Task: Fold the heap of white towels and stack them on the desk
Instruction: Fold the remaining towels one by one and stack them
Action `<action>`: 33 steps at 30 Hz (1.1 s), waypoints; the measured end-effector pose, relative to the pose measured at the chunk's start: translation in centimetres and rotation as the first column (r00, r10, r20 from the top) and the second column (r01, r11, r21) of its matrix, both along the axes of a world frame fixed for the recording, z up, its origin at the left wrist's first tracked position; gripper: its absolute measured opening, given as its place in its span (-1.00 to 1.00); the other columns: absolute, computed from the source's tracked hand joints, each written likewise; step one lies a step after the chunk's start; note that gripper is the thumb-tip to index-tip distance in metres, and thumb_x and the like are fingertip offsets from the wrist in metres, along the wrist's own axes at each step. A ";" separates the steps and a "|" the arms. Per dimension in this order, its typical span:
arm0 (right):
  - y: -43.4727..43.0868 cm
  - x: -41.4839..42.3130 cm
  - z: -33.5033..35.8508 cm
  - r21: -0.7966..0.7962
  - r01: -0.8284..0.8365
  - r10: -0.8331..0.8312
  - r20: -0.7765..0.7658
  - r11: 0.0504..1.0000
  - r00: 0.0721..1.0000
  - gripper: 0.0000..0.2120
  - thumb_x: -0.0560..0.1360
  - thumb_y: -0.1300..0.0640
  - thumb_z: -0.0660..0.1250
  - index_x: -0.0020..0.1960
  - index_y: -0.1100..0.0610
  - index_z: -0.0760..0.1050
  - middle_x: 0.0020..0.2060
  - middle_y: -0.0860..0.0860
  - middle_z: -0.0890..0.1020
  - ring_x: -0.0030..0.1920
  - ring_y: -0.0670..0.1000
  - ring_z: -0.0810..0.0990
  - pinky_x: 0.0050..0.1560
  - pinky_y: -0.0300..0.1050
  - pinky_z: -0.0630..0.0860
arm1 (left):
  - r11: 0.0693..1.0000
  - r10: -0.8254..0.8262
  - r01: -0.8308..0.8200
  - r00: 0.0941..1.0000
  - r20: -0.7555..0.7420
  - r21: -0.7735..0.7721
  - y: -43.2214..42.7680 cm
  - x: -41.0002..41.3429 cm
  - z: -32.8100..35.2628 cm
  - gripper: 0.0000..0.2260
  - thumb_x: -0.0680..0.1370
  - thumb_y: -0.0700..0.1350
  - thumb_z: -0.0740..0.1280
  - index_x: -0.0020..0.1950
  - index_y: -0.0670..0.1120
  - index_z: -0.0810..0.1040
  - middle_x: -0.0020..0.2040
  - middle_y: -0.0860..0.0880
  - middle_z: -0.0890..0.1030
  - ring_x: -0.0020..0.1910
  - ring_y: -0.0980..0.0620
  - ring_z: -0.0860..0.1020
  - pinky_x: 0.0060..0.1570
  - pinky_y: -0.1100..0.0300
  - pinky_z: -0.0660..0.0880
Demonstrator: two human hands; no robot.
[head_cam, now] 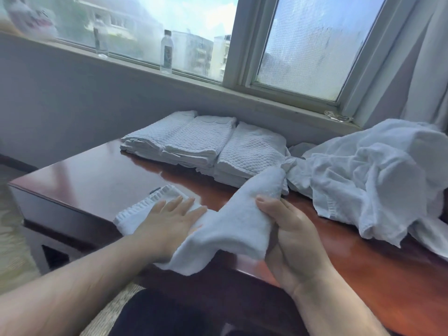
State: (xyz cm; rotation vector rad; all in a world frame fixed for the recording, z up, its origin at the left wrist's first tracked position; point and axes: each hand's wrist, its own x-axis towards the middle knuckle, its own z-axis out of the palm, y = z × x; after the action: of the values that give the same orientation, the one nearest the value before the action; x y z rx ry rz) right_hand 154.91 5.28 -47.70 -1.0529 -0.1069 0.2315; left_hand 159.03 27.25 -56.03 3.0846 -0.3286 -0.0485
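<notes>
Done: three folded white waffle-towel stacks (201, 144) at back of red-brown wooden desk (97, 170) | Now: white terry towel (232, 226) at near edge, left hand (169, 219) flat on it, right hand (288, 229) gripping it | To do: rumpled white towel heap (378, 170), right side.

towel heap (378, 170) cut off right, windowsill object (31, 20) blurred

Shows plain white on the towel (232, 224), with a ribbed border and a small dark label at its far-left edge. Shows white with a raised waffle grid on the folded stacks (203, 141), crumpled plain white on the heap (378, 173). Shows glossy reddish-brown on the desk (97, 173), pale grey on the wall (72, 93).
</notes>
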 end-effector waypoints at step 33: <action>-2.2 11.4 -1.9 -0.360 -0.358 0.233 -0.346 0.862 0.909 -0.44 0.59 -0.36 0.11 0.31 -0.03 0.61 0.26 0.07 0.65 0.26 0.16 0.62 0.20 0.14 0.57 | -0.186 -0.301 -0.492 0.852 -0.428 -0.850 -1.0 -2.2 6.4 -0.60 0.35 -0.02 0.44 0.08 -0.24 0.71 0.06 -0.30 0.68 -0.05 -0.21 0.67 0.05 0.02 0.56</action>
State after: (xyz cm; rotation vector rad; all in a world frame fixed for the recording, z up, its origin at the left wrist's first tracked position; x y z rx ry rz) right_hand 166.27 3.04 -49.64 -1.4157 0.0513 0.7177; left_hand 156.87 26.28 -49.63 1.2206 0.0274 -0.3947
